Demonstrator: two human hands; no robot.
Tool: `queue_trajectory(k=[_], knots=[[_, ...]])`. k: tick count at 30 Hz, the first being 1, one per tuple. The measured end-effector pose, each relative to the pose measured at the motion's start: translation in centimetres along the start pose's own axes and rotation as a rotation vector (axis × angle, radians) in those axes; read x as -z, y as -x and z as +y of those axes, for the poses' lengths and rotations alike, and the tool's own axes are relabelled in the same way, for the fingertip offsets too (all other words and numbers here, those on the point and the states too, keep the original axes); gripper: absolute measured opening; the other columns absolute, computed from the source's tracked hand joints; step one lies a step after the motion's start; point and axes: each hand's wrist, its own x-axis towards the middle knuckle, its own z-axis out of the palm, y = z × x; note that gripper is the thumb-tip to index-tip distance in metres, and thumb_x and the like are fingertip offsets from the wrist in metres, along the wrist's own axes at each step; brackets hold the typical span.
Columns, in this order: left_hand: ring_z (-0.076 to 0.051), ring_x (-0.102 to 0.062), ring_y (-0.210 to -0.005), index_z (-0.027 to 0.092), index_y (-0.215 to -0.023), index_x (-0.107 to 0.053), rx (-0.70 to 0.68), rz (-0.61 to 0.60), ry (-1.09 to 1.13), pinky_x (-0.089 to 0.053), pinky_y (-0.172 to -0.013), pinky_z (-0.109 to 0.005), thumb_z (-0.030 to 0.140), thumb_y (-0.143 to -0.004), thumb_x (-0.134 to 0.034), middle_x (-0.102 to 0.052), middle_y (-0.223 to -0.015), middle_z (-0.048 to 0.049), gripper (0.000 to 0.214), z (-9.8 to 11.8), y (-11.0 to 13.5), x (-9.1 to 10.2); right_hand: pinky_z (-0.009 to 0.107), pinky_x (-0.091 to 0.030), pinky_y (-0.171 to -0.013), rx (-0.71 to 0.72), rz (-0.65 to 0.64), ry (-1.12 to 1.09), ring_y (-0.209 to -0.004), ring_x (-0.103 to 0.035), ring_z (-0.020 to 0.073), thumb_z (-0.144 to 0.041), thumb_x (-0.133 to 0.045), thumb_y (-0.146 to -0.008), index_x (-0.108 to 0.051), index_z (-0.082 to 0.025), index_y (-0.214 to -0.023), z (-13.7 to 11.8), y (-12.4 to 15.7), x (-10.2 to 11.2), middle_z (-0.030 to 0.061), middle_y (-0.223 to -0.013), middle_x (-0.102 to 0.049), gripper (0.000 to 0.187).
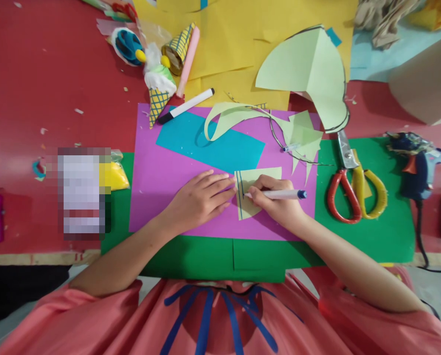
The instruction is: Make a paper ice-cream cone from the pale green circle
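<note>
My right hand [275,199] is closed round a white marker with a blue cap [283,194], its tip on a small pale green paper piece [253,180] that bears dark lines along its left edge. My left hand [202,197] lies flat with fingers stretched out, fingertips pressing the left edge of that piece. The piece rests on a purple sheet [157,182], which lies on a green sheet [383,236]. A blue sheet [209,145] lies on the purple one, just above my left hand.
Red and yellow scissors [349,190] lie on the green sheet at right, a glue gun [415,165] beyond them. Pale green offcuts [309,74] and a black-capped marker [185,106] lie above. Paper ice-cream cones [159,86] sit at upper left on the red table [39,74].
</note>
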Motion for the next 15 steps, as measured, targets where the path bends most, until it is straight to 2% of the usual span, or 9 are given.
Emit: queue_trajectory(k=[6,11,15], knots=[[-0.022,-0.051,-0.125,0.017,-0.118,-0.061,0.002,-0.002,0.004,-0.041,-0.107,-0.044,0.023,-0.094,-0.049,-0.06,-0.131,-0.0076,0.028,0.0,0.0,0.0,0.021,-0.031,-0.047,0.05,-0.016,0.035,-0.048,-0.037,0.0066,-0.024,-0.053,-0.083,-0.048,-0.017,-0.059,0.2,0.2,0.0,-0.0041,-0.051,-0.047,0.025],[-0.022,-0.052,-0.124,0.017,-0.117,-0.061,0.01,0.004,0.011,-0.04,-0.107,-0.043,0.024,-0.094,-0.048,-0.06,-0.131,-0.0069,0.028,0.1,-0.1,0.1,0.021,-0.029,-0.045,0.026,-0.126,0.041,-0.046,-0.035,0.0063,-0.022,-0.052,-0.081,-0.045,-0.018,-0.055,0.0,0.6,0.1,-0.0049,-0.048,-0.043,0.027],[-0.022,-0.051,-0.125,0.017,-0.118,-0.061,0.012,-0.004,0.018,-0.04,-0.108,-0.043,0.024,-0.094,-0.048,-0.06,-0.131,-0.0069,0.028,0.0,-0.1,0.1,0.021,-0.031,-0.047,0.027,-0.068,0.033,-0.047,-0.038,0.0065,-0.023,-0.052,-0.082,-0.048,-0.017,-0.057,0.1,1.1,0.0,-0.0035,-0.05,-0.048,0.026]])
